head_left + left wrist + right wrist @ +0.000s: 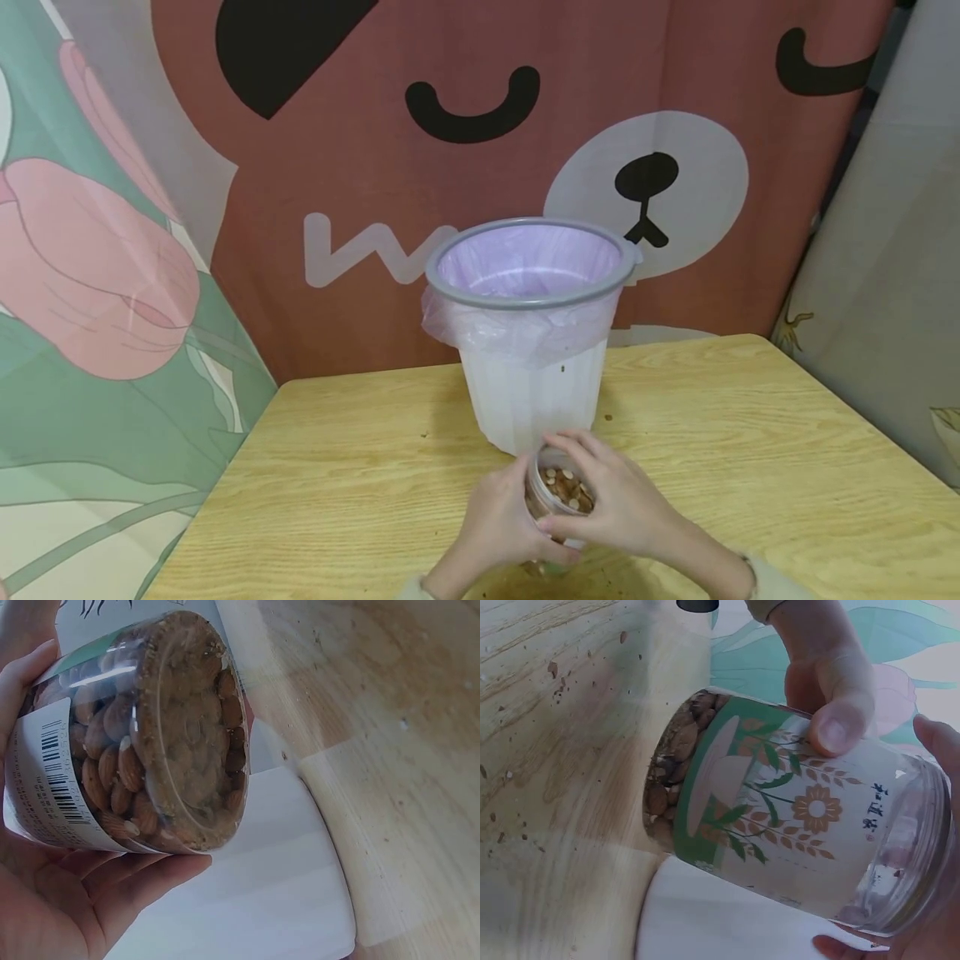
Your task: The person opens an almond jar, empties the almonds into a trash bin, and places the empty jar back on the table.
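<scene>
two hands are sharing one jar, and both grips are curling round it: our left hand is clasping its side from the left, while our right hand is spanning the mouth end from the right, fingertips at the far edge and thumb at the near one. so the jar is lying between our palms, to the right of the left grip and to the left of the right grip, in the lower middle of the head frame.

its long axis is running roughly upright with a slight lean, the mouth facing up toward us. the left wrist view is showing the underside, so we are holding it off the counter. almonds are showing through its clear wall; whether a clear cover is closing the mouth, we are not managing to tell.

we are judging that jar to bin is the relation that counts: the bin is standing just beyond the jar, above it in the head frame, its rim with the purple liner rising higher than the mouth. our right fingertips are reaching nearest its foot.
</scene>
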{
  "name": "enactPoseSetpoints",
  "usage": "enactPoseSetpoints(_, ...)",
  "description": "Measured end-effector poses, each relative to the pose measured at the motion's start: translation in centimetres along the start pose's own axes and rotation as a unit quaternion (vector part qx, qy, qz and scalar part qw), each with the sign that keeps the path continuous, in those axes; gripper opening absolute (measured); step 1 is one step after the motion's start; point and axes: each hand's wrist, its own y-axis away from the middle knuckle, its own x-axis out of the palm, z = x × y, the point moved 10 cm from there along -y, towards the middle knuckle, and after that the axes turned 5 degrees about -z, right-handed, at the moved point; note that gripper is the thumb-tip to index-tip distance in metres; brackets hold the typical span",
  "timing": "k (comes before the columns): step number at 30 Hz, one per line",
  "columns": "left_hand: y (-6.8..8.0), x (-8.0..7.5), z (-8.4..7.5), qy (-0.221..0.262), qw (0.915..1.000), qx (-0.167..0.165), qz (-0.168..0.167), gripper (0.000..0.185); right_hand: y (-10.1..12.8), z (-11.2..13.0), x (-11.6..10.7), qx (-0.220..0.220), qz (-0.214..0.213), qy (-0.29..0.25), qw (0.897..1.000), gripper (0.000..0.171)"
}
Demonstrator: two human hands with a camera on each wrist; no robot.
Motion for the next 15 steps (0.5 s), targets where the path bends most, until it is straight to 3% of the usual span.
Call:
enactPoseSetpoints(7,0.2,-0.4,-0.5,-0.010,0.9994,0.026,-0.019,0.087,0.1,0.6,-0.3,-0.036,-0.033,-0.048,0.998,0.065)
enactPoseSetpoints(15,0.3,-0.5,-0.6,0.021,0.9994,0.020,-0.021,0.087,0.2,1.5,-1.0,-0.091,-0.060,-0.088,0.990,0.062)
